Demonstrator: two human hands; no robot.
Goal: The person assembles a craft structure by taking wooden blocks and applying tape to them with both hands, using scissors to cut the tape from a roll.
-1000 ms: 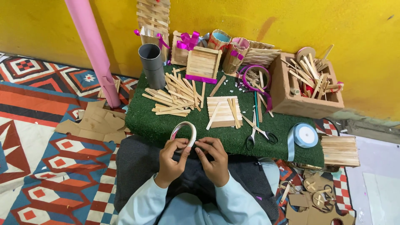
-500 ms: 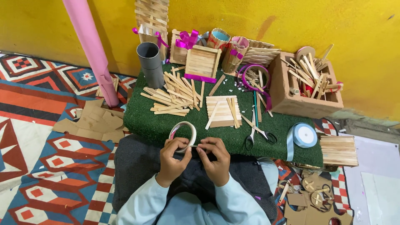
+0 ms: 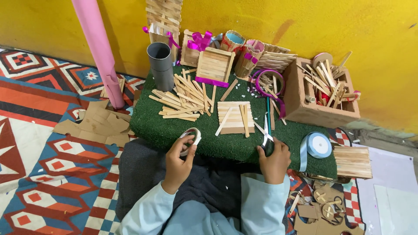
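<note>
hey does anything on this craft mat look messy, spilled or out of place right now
Mostly working clutter. Loose craft sticks lie criss-crossed in a heap on the green mat, and small white scraps are scattered near the purple ribbon. Torn cardboard pieces lie on the rug. Nothing looks broken or tipped over.

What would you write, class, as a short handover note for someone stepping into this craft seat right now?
Left hand: holds the white tape roll at the near edge of the green mat.
Right hand: closed on the scissors lying on the mat.
Craft stick panel lies mid-mat, loose craft sticks behind it, blue ribbon roll to the right.
Done: scissors reached. Left: no tape cut visible yet.
</note>
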